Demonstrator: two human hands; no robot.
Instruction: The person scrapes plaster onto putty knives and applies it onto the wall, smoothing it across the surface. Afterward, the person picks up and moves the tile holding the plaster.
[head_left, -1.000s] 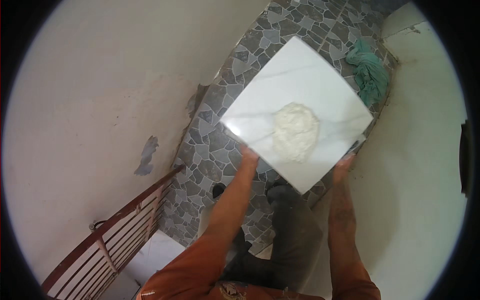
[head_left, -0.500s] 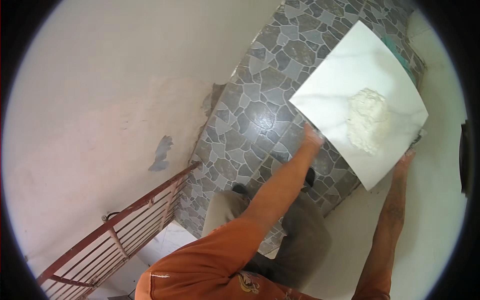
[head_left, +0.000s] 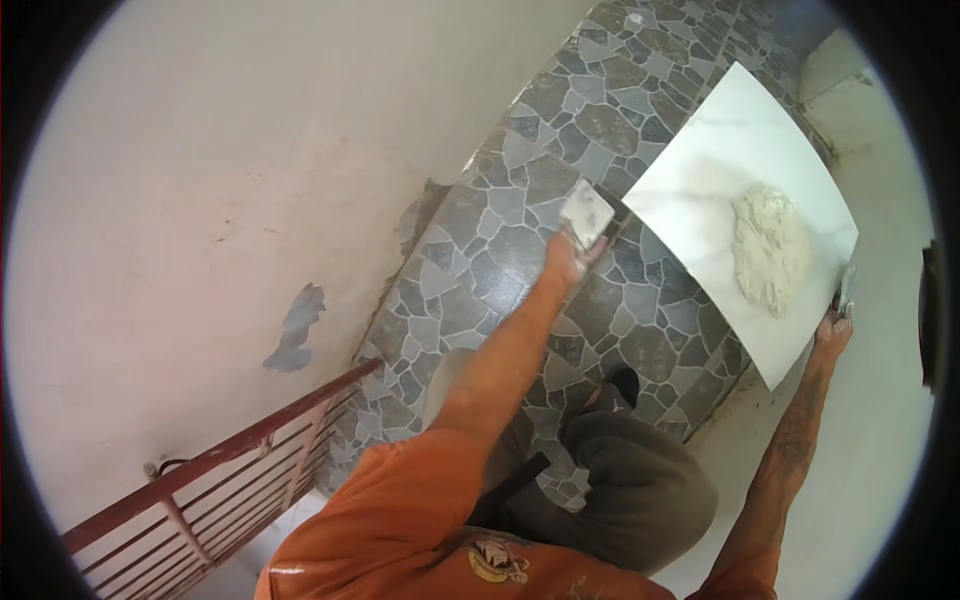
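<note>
A white, marble-patterned square board, like a tile (head_left: 700,140), lies at the right with a heap of off-white paste (head_left: 770,250) spread on it. My left hand (head_left: 568,255) is closed around a broad, pale-smeared putty knife (head_left: 588,210), held left of the board and apart from it. At the board's right edge, my right hand (head_left: 833,332) is closed on a narrow greyish scraper (head_left: 848,290), partly hidden by my fingers. What supports the board is hidden beneath it.
Grey stone-patterned floor tiles (head_left: 520,250) run between two pale walls, the left wall (head_left: 200,200) having peeled patches. A reddish-brown metal railing (head_left: 220,455) stands at the lower left. My shoe (head_left: 622,385) shows below the board. A dark object (head_left: 928,315) sits at the far right.
My left hand has come away from the board's left edge, up and leftward, bringing the putty knife into plain view. My right hand stays by the right edge. The whole view has shifted slightly.
</note>
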